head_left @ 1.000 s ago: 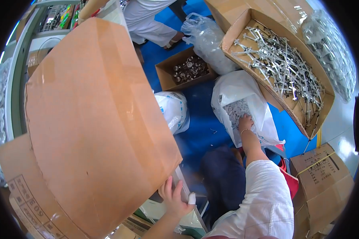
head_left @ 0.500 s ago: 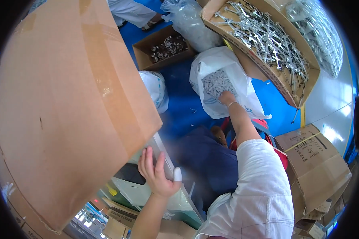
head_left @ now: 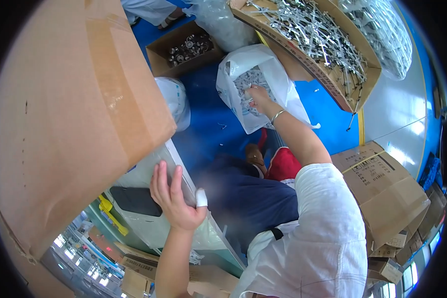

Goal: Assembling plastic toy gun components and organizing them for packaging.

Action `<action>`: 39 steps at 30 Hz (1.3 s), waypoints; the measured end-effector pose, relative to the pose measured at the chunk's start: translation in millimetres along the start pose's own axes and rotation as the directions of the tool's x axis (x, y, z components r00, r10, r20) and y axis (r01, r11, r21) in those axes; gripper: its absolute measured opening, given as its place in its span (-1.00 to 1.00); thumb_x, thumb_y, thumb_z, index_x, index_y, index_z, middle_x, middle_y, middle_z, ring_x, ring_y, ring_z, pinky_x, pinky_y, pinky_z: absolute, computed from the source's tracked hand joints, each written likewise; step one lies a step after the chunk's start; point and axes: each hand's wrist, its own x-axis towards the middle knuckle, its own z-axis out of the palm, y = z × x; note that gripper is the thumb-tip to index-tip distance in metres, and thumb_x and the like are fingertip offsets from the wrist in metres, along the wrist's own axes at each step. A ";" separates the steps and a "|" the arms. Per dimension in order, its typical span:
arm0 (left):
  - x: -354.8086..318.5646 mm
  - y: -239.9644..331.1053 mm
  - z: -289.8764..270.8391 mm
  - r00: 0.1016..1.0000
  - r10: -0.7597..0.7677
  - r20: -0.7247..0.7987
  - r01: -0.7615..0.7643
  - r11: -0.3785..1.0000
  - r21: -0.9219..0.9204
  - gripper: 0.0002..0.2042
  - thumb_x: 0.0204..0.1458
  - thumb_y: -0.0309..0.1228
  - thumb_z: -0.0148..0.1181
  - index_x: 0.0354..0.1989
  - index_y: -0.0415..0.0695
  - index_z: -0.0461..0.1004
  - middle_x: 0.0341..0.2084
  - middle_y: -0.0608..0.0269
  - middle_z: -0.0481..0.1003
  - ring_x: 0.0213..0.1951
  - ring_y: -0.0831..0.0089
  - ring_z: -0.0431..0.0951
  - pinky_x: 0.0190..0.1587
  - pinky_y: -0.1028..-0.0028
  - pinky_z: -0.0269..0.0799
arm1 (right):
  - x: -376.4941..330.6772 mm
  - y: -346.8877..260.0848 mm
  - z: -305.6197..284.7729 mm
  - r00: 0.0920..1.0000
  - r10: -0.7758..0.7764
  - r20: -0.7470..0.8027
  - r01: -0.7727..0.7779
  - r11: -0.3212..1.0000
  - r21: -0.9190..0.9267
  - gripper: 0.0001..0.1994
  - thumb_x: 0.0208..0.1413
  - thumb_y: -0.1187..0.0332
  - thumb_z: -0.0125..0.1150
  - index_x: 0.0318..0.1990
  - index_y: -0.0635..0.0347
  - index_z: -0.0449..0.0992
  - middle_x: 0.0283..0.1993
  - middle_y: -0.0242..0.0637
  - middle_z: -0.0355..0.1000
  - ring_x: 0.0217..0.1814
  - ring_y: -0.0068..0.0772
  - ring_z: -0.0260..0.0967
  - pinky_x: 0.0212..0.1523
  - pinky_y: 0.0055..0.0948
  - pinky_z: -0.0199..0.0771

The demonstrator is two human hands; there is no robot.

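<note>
My left hand (head_left: 178, 201) lies on the edge of a pale worktable (head_left: 169, 238), fingers stretched out and holding nothing. A white cover sits on its thumb. Ahead on the right, my right hand (head_left: 259, 99) is inside the mouth of a white plastic bag (head_left: 289, 97). The bag holds a heap of small silvery-white pieces (head_left: 253, 78). The right hand's fingers are curled together around a few small pale pieces, whose exact kind I cannot make out. A bracelet circles the right wrist.
A large cardboard box (head_left: 59, 109) fills the left side. By my left hand lie a flat black object (head_left: 136, 200) and a yellow tool (head_left: 113, 216). Beyond stand a box of round metal parts (head_left: 156, 58), another white bag (head_left: 176, 102), and a tray of metal strips (head_left: 365, 94). Cartons (head_left: 382, 184) stand right.
My view has shifted, so the surroundings sit lower left to higher left in the picture. My right hand has lifted partly out of the heap. The left hand stays on the table edge.
</note>
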 end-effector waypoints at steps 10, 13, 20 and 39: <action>4.9 6.8 2.4 1.000 0.003 -0.017 -0.004 0.999 -0.052 -0.46 -0.09 -0.19 0.09 0.10 -0.17 0.30 0.14 -0.06 0.21 0.16 -0.03 0.19 0.18 0.12 0.02 | -32.8 -20.4 -44.8 0.988 -0.109 0.109 0.095 0.988 0.120 -0.90 -0.05 0.37 0.12 -0.35 0.13 0.47 -0.49 -0.37 0.31 -0.59 -0.53 0.14 -0.67 -0.57 0.05; 2.2 7.3 -0.2 0.999 0.003 -0.035 -0.005 0.999 -0.051 -0.45 -0.11 -0.19 0.10 0.10 -0.17 0.31 0.15 -0.05 0.21 0.16 -0.03 0.18 0.18 0.12 0.01 | -53.3 -28.8 -42.4 0.980 -0.150 0.134 0.149 0.989 0.016 -0.90 -0.04 0.37 0.11 -0.35 0.13 0.47 -0.49 -0.35 0.31 -0.60 -0.51 0.14 -0.67 -0.53 0.08; 0.3 4.4 -3.5 0.995 0.032 -0.091 -0.038 0.997 -0.067 -0.45 -0.18 -0.27 0.16 0.07 -0.15 0.32 0.12 -0.04 0.24 0.13 -0.04 0.23 0.12 0.09 0.11 | -152.6 -56.0 -34.4 0.944 -0.235 0.232 0.269 0.955 -0.128 -0.77 0.02 0.34 0.03 -0.13 0.07 0.42 -0.25 -0.38 0.41 -0.26 -0.43 0.32 -0.36 -0.35 0.29; -104.3 60.8 -37.0 0.612 0.539 -0.579 -0.738 0.653 -0.172 -0.90 -0.13 -0.30 0.03 -0.47 -0.01 0.37 -0.39 0.24 0.39 -0.40 0.23 0.42 -0.37 0.23 0.26 | -332.0 -51.3 83.8 0.657 -0.307 0.688 0.599 0.767 -0.230 -0.71 -0.01 0.51 -0.02 -0.07 0.21 0.32 -0.27 -0.25 0.37 -0.32 -0.44 0.37 -0.38 -0.49 0.44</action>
